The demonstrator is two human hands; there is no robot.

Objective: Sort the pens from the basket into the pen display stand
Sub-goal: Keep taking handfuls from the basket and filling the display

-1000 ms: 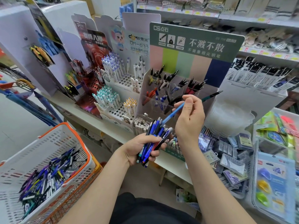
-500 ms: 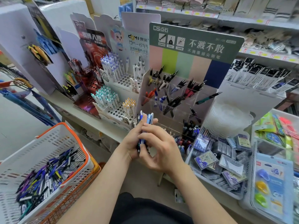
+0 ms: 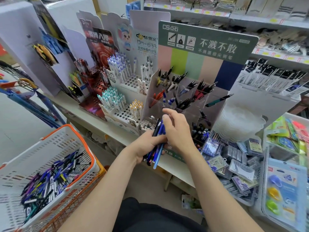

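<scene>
Right hand is back from the stand now, and the teal pen it carried a second ago is left leaning in a right-side slot, up at 1 o'clock from the hands. That hand sits on the bundle, fingers loosely bent over the pen tops; whether it has nipped one, can't tell. Left hand is wrapped tight round that bundle of blue and black pens, lower ends poking out under the fist towards 6 o'clock. Stand is dead ahead at 12 o'clock, dark pens in its upper slots. Basket sits at 8 o'clock, a heap of loose pens in its bottom.
</scene>
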